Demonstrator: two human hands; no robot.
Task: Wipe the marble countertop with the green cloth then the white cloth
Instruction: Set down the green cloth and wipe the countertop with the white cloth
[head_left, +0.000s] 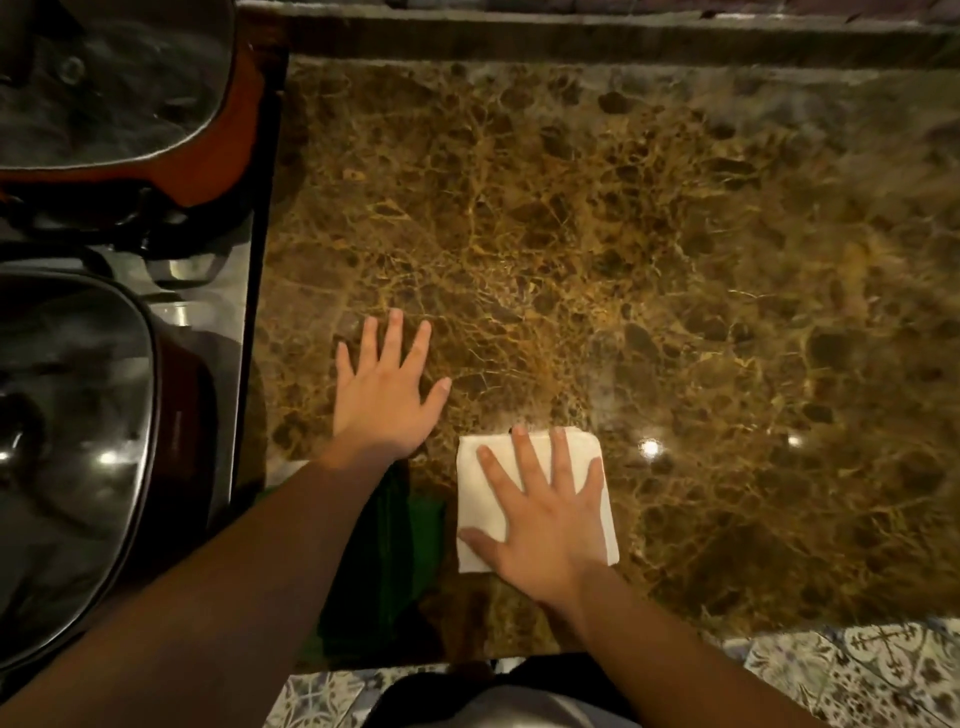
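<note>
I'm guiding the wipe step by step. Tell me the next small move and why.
Probably slide the right hand, flat on the folded white cloth, forward across the marble countertop. The green cloth already lies aside beneath the left forearm, and the left hand braces flat on the stone.

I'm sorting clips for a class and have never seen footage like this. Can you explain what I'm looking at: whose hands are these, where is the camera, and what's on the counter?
There is no machine here. A person wears a wide-angle camera on the head, so this single picture looks forward and down at their own arms.

The left hand lies flat, fingers spread, on the bare marble countertop. The right hand presses flat, fingers straight, on a folded white cloth; it presses down and has no grip on it.

A green cloth lies on the counter near its front edge, partly under the left forearm, untouched by either hand.

At the left are two lidded pots on a stove. Patterned floor tiles show at the bottom.
</note>
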